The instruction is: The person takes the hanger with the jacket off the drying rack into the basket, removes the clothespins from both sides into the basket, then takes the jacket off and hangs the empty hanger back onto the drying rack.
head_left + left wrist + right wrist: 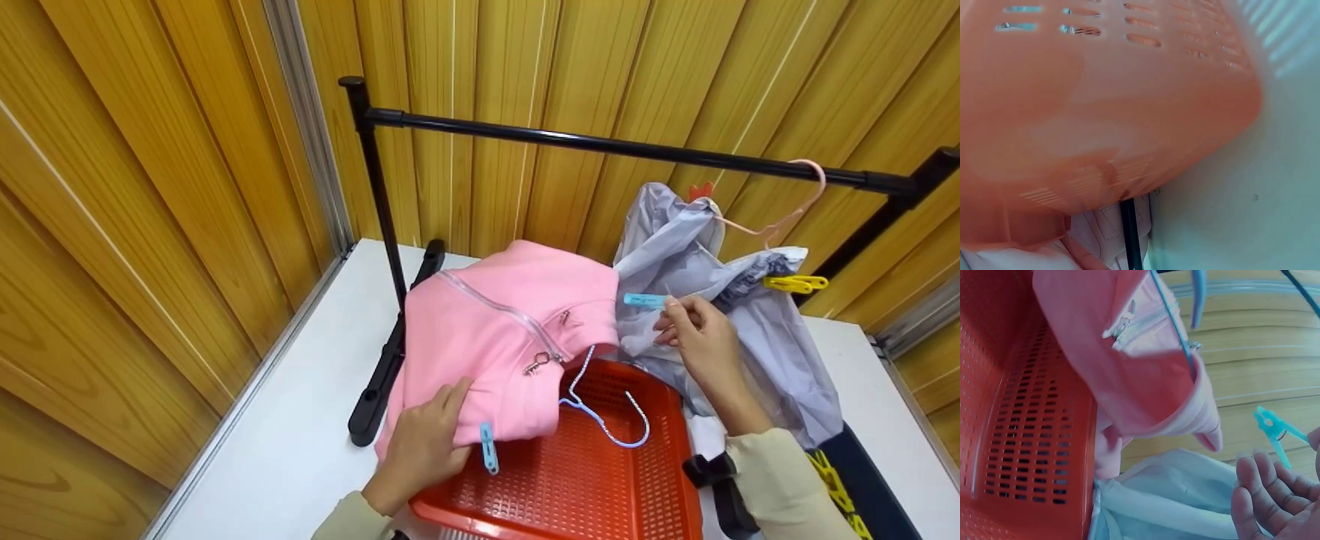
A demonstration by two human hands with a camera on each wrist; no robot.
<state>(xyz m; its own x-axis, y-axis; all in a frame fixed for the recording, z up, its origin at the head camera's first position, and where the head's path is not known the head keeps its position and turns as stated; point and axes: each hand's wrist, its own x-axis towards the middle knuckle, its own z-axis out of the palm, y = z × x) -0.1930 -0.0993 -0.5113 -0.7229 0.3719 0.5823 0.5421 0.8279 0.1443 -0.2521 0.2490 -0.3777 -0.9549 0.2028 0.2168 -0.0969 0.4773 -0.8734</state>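
Pinching clothespin (pixel 643 300) in right grip (pixel 705 341), left grip (pixel 424 436) holding pink garment (pixel 465 337), hanger (pixel 576 403) over basket (pixel 585 480)

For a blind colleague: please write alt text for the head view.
A person's right hand pinches a blue clothespin beside a pink zippered garment, which the left hand holds partly over a red basket; a pale grey garment hangs from a black rack.

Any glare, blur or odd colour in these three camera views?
Head view: bright glint along the black rail; left wrist view: hazy, with the basket washed out to dull orange; right wrist view: cool bluish cast, yet the clothespin looks fairly distinct.
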